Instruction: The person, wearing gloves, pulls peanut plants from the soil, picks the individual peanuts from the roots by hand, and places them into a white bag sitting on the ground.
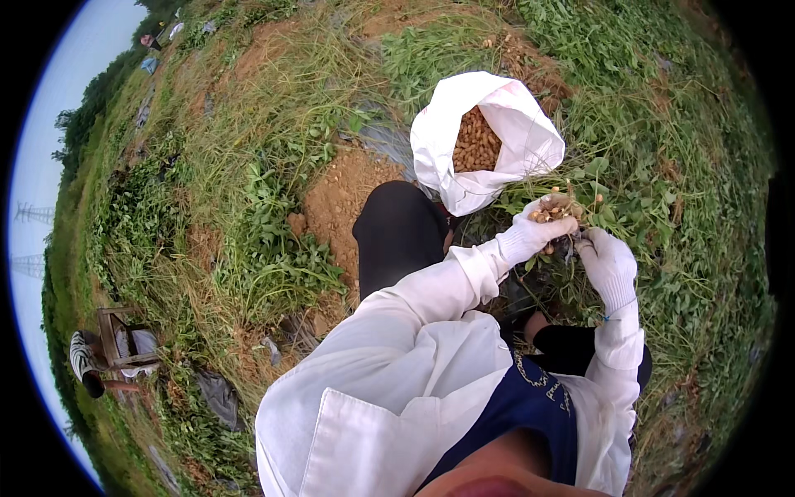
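My left hand (539, 231), in a white knit glove, holds a bunch of peanuts (549, 211) with soil-stained pods. My right hand (608, 261), gloved alike, closes its thumb and fingers on the lower side of the same bunch. A thin dark scrap (566, 248), perhaps plastic film, hangs between the two hands; its edges are hard to make out. Just beyond my left hand stands a white woven sack (435, 133) with its mouth open and rim folded outward. Many loose peanut pods (477, 144) lie inside it.
Pulled peanut plants (279, 230) and dry grass cover the ground around me. Bare reddish soil (345, 196) shows left of my knee (394, 236). Dark plastic film (220, 397) lies at lower left. Farther left, another person (87, 360) bends beside a wooden frame (112, 338).
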Demonstrator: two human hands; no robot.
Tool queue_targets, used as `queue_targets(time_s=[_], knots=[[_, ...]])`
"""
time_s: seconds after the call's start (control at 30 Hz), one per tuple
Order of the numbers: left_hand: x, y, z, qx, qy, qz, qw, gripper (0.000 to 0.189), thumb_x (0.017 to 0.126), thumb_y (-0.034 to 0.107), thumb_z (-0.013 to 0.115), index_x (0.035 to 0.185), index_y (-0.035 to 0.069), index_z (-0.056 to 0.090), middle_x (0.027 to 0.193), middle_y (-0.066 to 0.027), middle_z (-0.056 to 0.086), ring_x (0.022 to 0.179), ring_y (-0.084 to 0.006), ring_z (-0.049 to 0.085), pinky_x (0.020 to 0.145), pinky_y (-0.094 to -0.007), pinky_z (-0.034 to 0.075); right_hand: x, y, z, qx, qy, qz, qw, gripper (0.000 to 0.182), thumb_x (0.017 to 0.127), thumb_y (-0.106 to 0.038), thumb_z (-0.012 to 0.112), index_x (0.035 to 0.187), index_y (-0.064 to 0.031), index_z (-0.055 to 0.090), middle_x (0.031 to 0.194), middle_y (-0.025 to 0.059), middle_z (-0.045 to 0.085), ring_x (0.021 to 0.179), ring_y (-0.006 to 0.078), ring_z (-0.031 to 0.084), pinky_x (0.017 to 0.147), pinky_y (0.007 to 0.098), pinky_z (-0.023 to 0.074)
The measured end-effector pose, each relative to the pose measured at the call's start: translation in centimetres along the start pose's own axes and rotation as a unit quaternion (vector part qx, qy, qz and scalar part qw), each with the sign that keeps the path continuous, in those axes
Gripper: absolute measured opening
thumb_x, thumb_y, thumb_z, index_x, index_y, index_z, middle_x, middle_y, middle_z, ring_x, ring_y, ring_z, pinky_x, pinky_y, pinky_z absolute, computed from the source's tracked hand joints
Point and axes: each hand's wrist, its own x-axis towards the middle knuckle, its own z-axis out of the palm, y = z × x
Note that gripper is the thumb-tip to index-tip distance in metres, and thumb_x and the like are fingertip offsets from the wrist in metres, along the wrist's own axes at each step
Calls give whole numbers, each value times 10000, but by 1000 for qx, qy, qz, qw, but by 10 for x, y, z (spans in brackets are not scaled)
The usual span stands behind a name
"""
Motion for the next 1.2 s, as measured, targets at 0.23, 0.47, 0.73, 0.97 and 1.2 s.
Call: queue_targets(time_s=[0.23,0.47,0.73,0.97,1.2], knots=[[10,-21,10,46,-146,62,986,269,854,4,705,1114,17,636,1029,-44,678,930,-109,641,832,-255,527,-8,16,-12,119,-28,27,992,255,900,-308,575,905,-61,641,699,138,660,625,310,633,578,397,490],[18,-44,5,47,-103,59,992,219,879,-32,619,1094,9,628,1013,-63,681,922,-128,660,824,-261,543,-16,6,-18,462,-238,106,848,292,936,-284,519,847,-36,644,571,25,594,416,67,441,391,206,310],[13,-33,14,98,-93,138,981,160,873,-27,629,1028,7,646,978,-83,690,875,-172,679,761,-288,556,-20,6,-14,514,-263,109,809,317,940,-283,521,845,-3,635,585,60,600,415,101,452,397,224,319],[10,-18,10,419,-104,249,867,142,844,98,693,960,25,658,831,-70,674,764,-196,672,688,-328,540,-17,7,-18,-21,-117,19,993,299,850,-339,573,866,-55,667,800,215,656,828,408,638,745,494,500],[3,-25,17,510,-108,285,804,288,728,362,776,913,163,683,763,-77,642,787,-329,646,724,-428,508,-14,23,-33,132,-129,84,979,246,822,-282,595,861,-53,675,656,117,658,580,237,626,552,337,485]])
